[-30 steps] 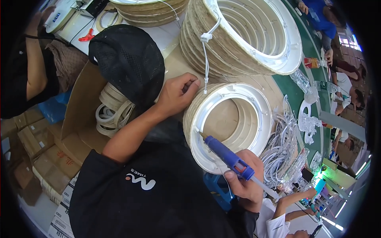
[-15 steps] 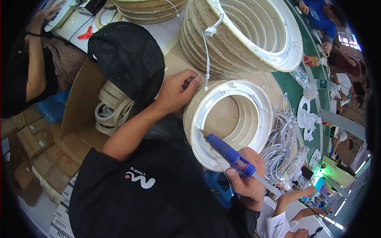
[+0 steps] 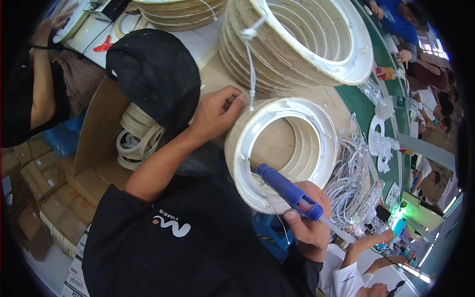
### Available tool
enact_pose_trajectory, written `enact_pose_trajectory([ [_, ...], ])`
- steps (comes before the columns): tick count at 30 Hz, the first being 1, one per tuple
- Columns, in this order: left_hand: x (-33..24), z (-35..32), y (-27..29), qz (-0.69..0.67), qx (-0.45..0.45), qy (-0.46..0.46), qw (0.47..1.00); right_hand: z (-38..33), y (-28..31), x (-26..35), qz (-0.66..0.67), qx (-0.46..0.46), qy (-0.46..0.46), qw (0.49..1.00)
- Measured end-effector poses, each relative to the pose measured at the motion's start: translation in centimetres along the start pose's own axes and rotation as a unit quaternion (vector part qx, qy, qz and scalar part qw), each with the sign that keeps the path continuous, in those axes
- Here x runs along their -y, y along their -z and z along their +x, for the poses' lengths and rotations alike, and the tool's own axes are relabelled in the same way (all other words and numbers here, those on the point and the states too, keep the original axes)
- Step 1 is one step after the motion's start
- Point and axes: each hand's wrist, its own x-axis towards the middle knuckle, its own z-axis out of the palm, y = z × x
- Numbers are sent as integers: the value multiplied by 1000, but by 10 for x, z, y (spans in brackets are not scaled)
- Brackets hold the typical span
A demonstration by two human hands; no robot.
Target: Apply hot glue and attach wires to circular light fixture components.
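My right hand point(image 3: 312, 220) grips a blue glue gun point(image 3: 287, 190). A translucent glue stick point(image 3: 336, 230) sticks out of its back end. Its nozzle meets the white inner rim of a round ring stack point(image 3: 242, 188), cream-sided and open in the middle, which lies in front of me. Thin wires with small connectors run along that rim, and one wire point(image 3: 283, 222) dangles off its near edge. Against the stack's left side rests my left hand point(image 3: 217, 113), its fingers curled into a loose fist with nothing showing in them.
A larger ring stack point(image 3: 297, 44) stands tilted behind, a white cable point(image 3: 251, 69) hanging from it. Bundled wires point(image 3: 346, 173) lie right. A black mesh cap point(image 3: 153, 74) hangs over a cardboard box point(image 3: 94, 128) holding rings. Co-workers sit left and right; clear plastic parts point(image 3: 383, 146) lie on the green table.
The whole view shifts slightly, the ring stacks and cap moving a little left in the picture. The glue gun's nozzle stays at nearly the same spot on the rim.
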Motion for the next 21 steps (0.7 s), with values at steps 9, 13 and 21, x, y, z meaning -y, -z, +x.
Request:
enact_pose_trajectory([
  [9,54,-4,10,90,-58,-31,994,-77,-30,-21,318,-299,-90,895],
  [13,31,-2,37,17,80,15,997,-90,-45,-65,333,-360,-15,871],
  [21,181,131,12,102,179,-255,945,-58,-93,-136,395,-545,-50,737],
])
